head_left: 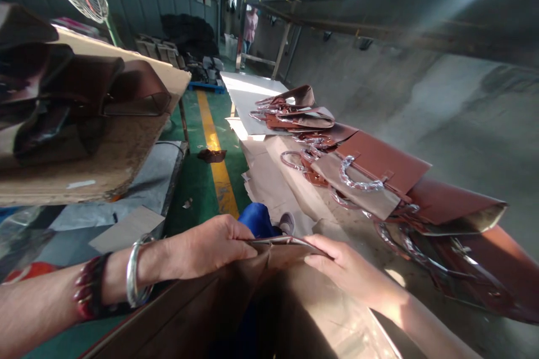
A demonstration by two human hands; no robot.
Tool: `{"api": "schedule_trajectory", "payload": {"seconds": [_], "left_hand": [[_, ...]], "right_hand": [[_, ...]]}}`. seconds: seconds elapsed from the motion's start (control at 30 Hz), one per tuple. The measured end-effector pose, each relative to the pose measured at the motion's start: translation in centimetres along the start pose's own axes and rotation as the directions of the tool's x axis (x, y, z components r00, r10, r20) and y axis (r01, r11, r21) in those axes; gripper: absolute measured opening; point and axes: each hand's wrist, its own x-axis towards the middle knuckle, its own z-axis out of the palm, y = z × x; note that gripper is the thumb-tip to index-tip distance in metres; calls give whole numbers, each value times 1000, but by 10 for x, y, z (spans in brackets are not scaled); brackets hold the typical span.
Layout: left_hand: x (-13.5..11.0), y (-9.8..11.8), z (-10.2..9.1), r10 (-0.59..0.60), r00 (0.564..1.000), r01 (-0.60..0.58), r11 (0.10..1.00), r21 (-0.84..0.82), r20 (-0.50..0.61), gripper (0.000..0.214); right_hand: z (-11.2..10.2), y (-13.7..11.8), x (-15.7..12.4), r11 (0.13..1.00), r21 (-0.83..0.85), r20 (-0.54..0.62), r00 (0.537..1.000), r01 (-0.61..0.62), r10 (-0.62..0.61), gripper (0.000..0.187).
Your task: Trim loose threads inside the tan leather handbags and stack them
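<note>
A large brown handbag [269, 297] is in front of me, and I look down into its tan, partly shaded inside. My left hand [214, 244] pinches the bag's far rim between thumb and fingers. On the same rim, a little to the right, my right hand [337, 263] is closed in a similar pinch. The edge between the two hands dips into a crease. The lower part of the bag runs out of view. To the right lie several reddish-brown handbags [379, 160], their handles wrapped in clear plastic.
On the left, dark brown leather pieces [138, 87] are heaped on a cardboard-topped table [105, 179]. A yellow line [213, 148] runs along the green floor, with a brown scrap [211, 155] on it. A metal frame [379, 17] stands upper right. Far back is a person [250, 28].
</note>
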Motion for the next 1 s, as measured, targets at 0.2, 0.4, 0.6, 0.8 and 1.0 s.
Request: {"api": "schedule_trajectory", "payload": {"seconds": [0.2,0.4,0.6,0.8,1.0], "left_hand": [[15,-1,3,-57,998,56,998,-25,-35,29],[14,-1,2,-70,997,70,997,-26,-17,27],[13,-3,1,-77,996,76,997,-17,-39,32],[13,-12,-6,-63,996,62,998,-17,-59,32],[9,-20,-9,-61,997,63,997,33,-57,35]], "right_hand": [[10,-9,8,801,-543,-151,908,253,-390,26],[15,-34,25,748,-571,-50,895,340,-444,11],[21,-36,36,834,-463,-74,924,300,-374,12],[22,-43,42,814,-514,-68,933,271,-353,7],[30,-51,47,839,-514,-119,954,179,-276,15]]}}
